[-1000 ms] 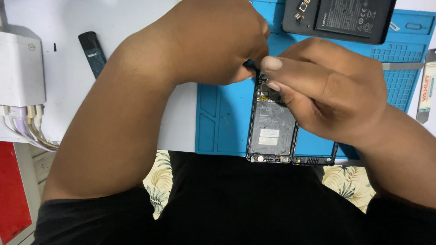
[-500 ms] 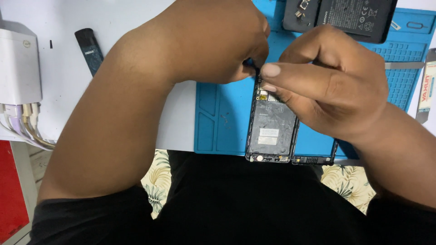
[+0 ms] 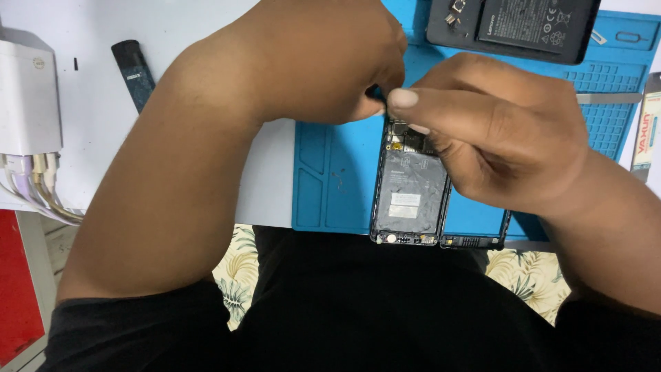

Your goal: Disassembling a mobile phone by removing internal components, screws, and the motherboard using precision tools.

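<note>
Head view: opened phone (image 3: 407,200) is lying on the blue mat (image 3: 330,179) at the worktop's (image 3: 193,27) near edge, back cover off. Left hand (image 3: 323,62) and right hand (image 3: 496,138) are meeting over its top end, both pinching closed on a small dark tool (image 3: 377,96). Battery (image 3: 530,24) is sitting at the mat's far edge. White charger (image 3: 27,96) is standing far left.

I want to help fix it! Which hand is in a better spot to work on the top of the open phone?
Probably the right hand: its fingertips pinch just above the phone top. The left hand hovers beside it, fingers hidden.
</note>
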